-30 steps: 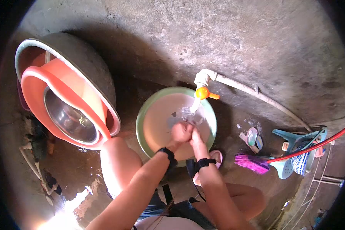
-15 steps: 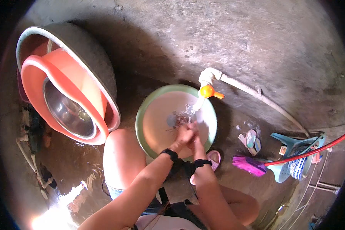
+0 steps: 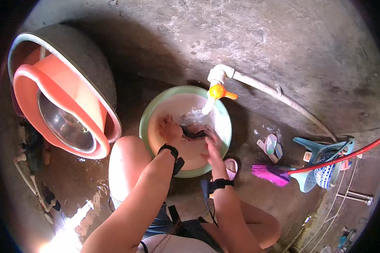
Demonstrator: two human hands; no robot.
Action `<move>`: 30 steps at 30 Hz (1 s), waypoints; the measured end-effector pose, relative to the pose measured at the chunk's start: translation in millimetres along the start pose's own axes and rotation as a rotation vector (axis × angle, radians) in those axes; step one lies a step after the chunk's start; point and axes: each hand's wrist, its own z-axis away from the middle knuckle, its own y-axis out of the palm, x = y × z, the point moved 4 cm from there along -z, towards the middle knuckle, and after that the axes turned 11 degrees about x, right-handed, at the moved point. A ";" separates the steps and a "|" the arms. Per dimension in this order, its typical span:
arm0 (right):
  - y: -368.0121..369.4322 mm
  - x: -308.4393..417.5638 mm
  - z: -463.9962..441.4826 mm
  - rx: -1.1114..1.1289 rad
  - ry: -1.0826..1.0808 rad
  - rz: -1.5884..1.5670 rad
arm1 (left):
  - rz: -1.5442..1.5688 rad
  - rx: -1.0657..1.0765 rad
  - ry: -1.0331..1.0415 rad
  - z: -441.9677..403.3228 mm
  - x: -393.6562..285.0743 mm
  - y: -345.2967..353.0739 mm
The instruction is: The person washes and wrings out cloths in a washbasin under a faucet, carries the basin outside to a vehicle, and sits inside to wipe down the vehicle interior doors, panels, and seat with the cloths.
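A wide basin with a pale green rim (image 3: 144, 137) stands on the floor with water in it. Inside it, at the left, my left hand (image 3: 169, 130) has its fingers spread. My right hand (image 3: 213, 145) is over the right side of the basin, its thumb and fingers apart. Between the two hands lies a dark patch (image 3: 193, 133) in the water; whether it is a soaked item or shadow is unclear. Above the basin's far right side is a white tap (image 3: 207, 105) with an orange handle (image 3: 218, 91). The water below it is churned.
Coral plastic tubs (image 3: 24, 90) and a steel bowl (image 3: 63, 126) nest inside a big grey basin (image 3: 82, 55) at the left. To the right are brushes (image 3: 270, 145), a purple broom (image 3: 272, 174) with a red handle and a blue stool (image 3: 305, 181). A pink slipper (image 3: 231, 168) lies nearby.
My hands were together under the tap and have come apart. The left has moved left and the right stays on the right side. The dark patch now shows between them.
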 end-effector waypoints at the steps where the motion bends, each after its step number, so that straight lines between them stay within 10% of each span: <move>1: 4.7 1.0 4.3 -0.059 0.011 -0.049 | -0.016 0.124 0.129 17.3 5.2 22.2; 4: -5.4 -45.7 -66.1 0.104 -0.066 -0.195 | 0.284 1.045 -0.028 35.3 -23.1 30.7; 7: 4.2 -40.3 -57.2 0.272 0.131 -0.626 | 0.767 1.025 -0.052 61.7 -58.4 11.0; 9: -11.1 -40.6 -77.8 0.520 0.046 -0.556 | 0.647 0.961 -0.010 55.4 -90.6 -40.1; 10: -26.9 -44.6 -95.5 0.511 -0.342 -0.242 | 0.648 0.958 -0.013 53.4 -94.3 -50.9; 13: -11.6 -27.2 -76.0 0.595 -0.200 -0.516 | 0.631 0.823 0.133 45.1 -99.9 -59.7; 14: -8.4 -33.5 -50.5 0.039 -0.049 -0.551 | 0.546 0.824 0.143 39.7 -95.2 -54.9; 22: -22.8 -15.0 -26.0 -0.039 -0.071 0.037 | 0.142 0.291 0.097 -7.8 -5.7 -20.7; 28: -3.6 13.5 -18.7 -0.319 -0.347 0.534 | 0.474 1.067 -0.014 33.6 -46.5 -13.8; 30: -11.4 -1.4 -37.7 -0.179 -0.370 0.324 | 0.630 0.990 0.078 41.1 -76.8 -34.9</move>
